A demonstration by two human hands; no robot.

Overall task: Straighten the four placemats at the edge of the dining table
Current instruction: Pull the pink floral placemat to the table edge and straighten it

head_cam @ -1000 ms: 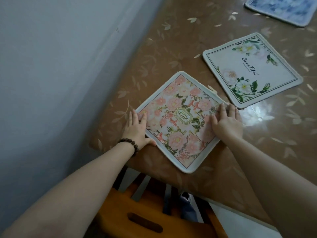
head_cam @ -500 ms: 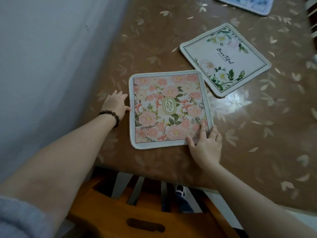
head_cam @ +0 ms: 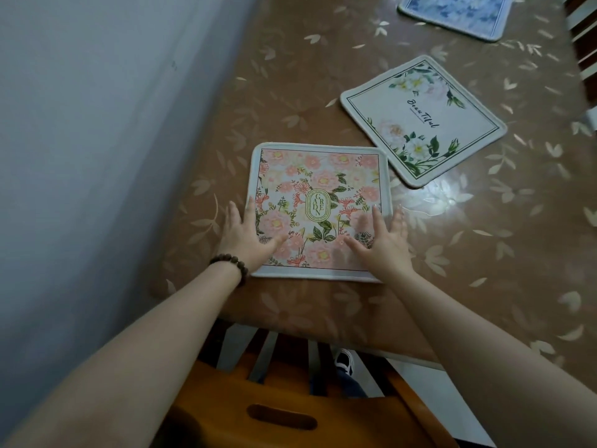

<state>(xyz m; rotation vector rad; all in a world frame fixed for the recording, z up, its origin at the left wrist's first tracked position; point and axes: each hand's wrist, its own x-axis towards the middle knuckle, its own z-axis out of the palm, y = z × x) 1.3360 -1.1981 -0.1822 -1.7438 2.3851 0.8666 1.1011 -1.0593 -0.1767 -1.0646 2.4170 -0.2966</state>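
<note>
A pink floral placemat (head_cam: pixel 319 176) marked "GARDEN" lies square to the table's near edge. My left hand (head_cam: pixel 245 236), with a bead bracelet on the wrist, rests flat on its left side, fingers spread. My right hand (head_cam: pixel 382 240) lies flat on its right side, fingers apart. Behind it to the right a white floral placemat (head_cam: pixel 423 119) marked "Beautiful" sits turned at an angle. A blue placemat (head_cam: pixel 458 12) lies further back, cut off by the frame's top. Neither hand grips anything.
The table (head_cam: pixel 484 253) has a glossy brown cover with a leaf pattern. A pale wall (head_cam: pixel 97 140) runs close along its left side. A wooden chair (head_cam: pixel 290 412) stands under the near edge, with a shoe (head_cam: pixel 344 362) visible on the floor.
The pink placemat has been turned from a diamond angle to square with the table edge. Both hands have moved from its edges onto its surface, lying flat.
</note>
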